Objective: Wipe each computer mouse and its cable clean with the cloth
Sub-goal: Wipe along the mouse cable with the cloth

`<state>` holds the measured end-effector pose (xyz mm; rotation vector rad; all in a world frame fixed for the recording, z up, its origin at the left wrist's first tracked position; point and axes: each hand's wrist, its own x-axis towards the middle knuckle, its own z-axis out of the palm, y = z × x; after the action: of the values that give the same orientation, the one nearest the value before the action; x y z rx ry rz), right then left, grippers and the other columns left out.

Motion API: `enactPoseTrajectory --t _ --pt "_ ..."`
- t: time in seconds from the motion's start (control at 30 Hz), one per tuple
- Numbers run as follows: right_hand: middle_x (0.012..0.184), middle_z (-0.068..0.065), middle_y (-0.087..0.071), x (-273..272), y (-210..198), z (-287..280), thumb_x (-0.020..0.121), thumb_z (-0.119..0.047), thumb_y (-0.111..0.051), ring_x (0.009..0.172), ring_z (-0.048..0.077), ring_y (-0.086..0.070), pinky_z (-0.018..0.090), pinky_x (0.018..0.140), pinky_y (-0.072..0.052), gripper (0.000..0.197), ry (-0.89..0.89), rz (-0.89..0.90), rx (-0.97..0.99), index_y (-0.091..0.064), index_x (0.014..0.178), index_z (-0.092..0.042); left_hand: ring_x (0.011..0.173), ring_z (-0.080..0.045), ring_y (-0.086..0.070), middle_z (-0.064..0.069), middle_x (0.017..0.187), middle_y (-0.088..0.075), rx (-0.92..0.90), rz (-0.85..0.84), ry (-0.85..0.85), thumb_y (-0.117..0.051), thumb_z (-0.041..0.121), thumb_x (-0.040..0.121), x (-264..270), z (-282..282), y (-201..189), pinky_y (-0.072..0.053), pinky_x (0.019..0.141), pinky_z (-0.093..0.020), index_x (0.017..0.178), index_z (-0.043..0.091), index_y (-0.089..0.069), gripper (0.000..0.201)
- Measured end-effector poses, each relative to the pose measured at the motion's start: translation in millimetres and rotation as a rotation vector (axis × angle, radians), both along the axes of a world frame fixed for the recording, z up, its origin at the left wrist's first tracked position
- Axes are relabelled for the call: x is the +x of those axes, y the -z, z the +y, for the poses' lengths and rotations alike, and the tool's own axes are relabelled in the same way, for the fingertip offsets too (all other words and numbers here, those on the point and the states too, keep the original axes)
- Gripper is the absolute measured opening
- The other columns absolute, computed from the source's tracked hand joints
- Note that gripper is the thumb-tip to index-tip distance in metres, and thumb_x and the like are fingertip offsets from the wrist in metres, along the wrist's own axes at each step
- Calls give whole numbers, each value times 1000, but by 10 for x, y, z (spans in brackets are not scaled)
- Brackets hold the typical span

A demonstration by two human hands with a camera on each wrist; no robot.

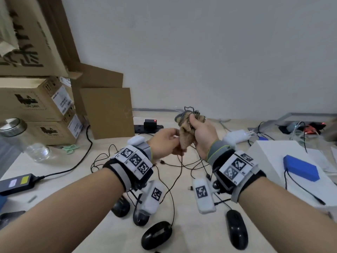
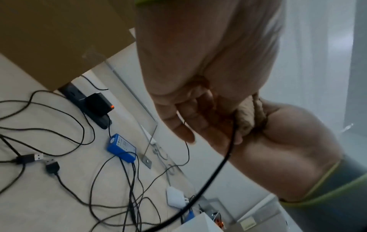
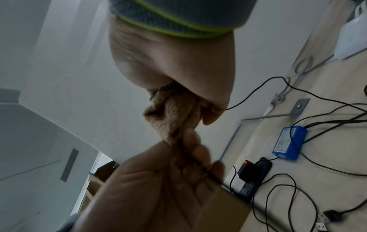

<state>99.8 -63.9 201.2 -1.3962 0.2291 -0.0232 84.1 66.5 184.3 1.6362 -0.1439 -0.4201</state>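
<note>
Mid-wipe on a cable [image 2: 228, 157], both hands raised above the desk [image 1: 54, 179]. Right hand [image 1: 202, 134] fisted round the bunched tan cloth [image 1: 186, 136], cloth wrapped about the cable so the whole circumference gets rubbed in one pass. Left hand [image 1: 164, 141] just beside and below, fingers [image 2: 200, 119] curled on the cable where it leaves the cloth, probably to keep it taut and feed it through. Cable hanging from there in a slack arc toward the desk; a short kinked bit poking out above the right fist. Which mouse it belongs to: cannot tell. Four black mice [image 1: 156, 234] lying on the desk near the forearms, cables tangled between them, likely left low and close for easy reach. Looks like one cable in hand, with the others probably still to do.
</note>
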Motion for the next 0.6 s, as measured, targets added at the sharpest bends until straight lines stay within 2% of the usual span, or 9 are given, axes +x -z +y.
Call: enactPoseTrajectory --t 0.03,0.1,0.13,0.2,0.27,0.33,0.37,0.47,0.6 --pt "60 0 -62 -8 -10 -7 100 -22 -51 65 22 -58 40 75 -48 38 -17 -19 -10 -57 64 -14 59 -17 -65 -9 74 -67 -78 42 -14 -47 15 102 12 28 -24 -58 65 -29 104 0 -61 20" --pt "55 -1 -58 -9 -45 -42 102 -22 -47 56 19 -55 34 67 -47 44 -27 -31 -38 -52 59 -15 57 -17 -64 -8 73 -64 -127 81 -5 -47 22 102 23 54 -63 -57 64 -30 94 6 -62 23" --pt "55 2 -58 -4 -67 -52 102 -24 -47 52 20 -55 32 60 -48 45 -36 -29 -49 -52 58 -15 56 -16 -63 -7 72 -64 -66 40 14 -50 21 101 25 53 -69 -56 62 -29 87 9 -61 21" --pt "56 5 -59 19 -73 -69 101 -28 -47 48 23 -55 30 49 -46 47 -27 -6 -51 -53 56 -15 50 -11 -59 -2 68 -66 206 -95 101 -59 19 96 -9 48 -32 -49 53 -24 77 14 -61 20" --pt "56 -2 -60 82 -89 -102 101 -25 -50 53 18 -57 31 55 -48 41 39 0 -46 -56 61 -16 49 -8 -57 3 69 -69 399 -174 192 -60 20 95 -62 12 -2 -43 48 -19 76 19 -62 20" --pt "61 -5 -62 128 -119 -98 100 -25 -52 62 16 -58 34 67 -49 34 62 -16 -56 -59 67 -16 57 -9 -59 5 77 -71 363 -181 126 -54 19 98 -92 7 15 -46 51 -22 84 18 -64 17" --pt "61 -5 -62 119 -139 -85 99 -26 -53 63 16 -58 35 68 -49 34 53 -23 -63 -59 68 -16 62 -10 -60 5 81 -70 300 -170 54 -52 19 99 -81 9 7 -48 54 -22 91 16 -64 15" --pt "57 -1 -62 52 -124 -22 100 -27 -51 56 22 -58 34 57 -50 38 -23 -18 -79 -58 66 -14 66 -12 -61 0 82 -66 117 -117 -60 -48 16 101 -31 -2 -71 -49 59 -25 97 11 -62 15" --pt "57 1 -61 1 -61 16 98 -35 -53 50 21 -56 25 45 -43 37 -69 5 -140 -58 68 -15 50 -4 -57 -4 66 -62 157 -197 -3 -48 5 98 -61 12 -100 -48 54 -22 86 6 -58 15"
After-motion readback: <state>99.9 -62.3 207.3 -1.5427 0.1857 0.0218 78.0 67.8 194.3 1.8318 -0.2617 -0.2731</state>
